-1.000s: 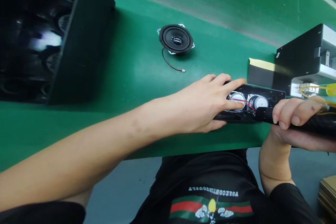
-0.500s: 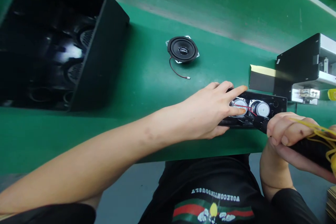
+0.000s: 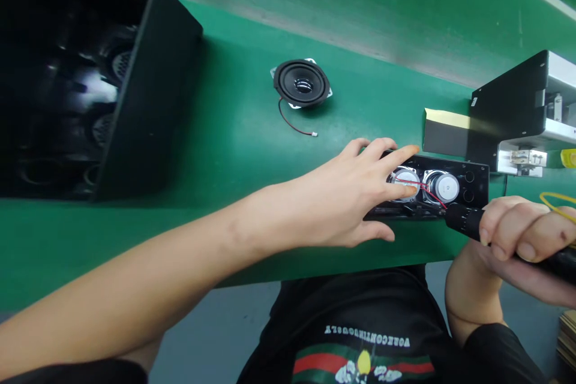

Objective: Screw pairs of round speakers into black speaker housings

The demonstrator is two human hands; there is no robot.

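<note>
Panel, black, long and narrow, lies on the green table in front of the person, toward the right, its left end beneath the left hand. That hand is open, palm down, with its fingers spread; it grips nothing and rests over the panel. The index fingertip lies at the far edge, another finger bends down beside a round speaker, and the thumb stretches along the near side.

The right hand is closed around a black screwdriver, which slants down to the left with its tip at the near edge of the panel. Whether the tip touches a screw is too small to tell.

Two small speakers with silvery round backs sit side by side in the panel: the left speaker, partly covered by the fingers, and the right speaker, in full view. Thin red wires run across them toward the screwdriver tip. Two round openings show at the right end.

Farther back on the table, a loose black speaker lies cone up, its wire curving to a white connector. At the left stands a large black cabinet with an open side. Behind the panel, a dark card with a yellow edge lies next to a black and silver machine.
</note>
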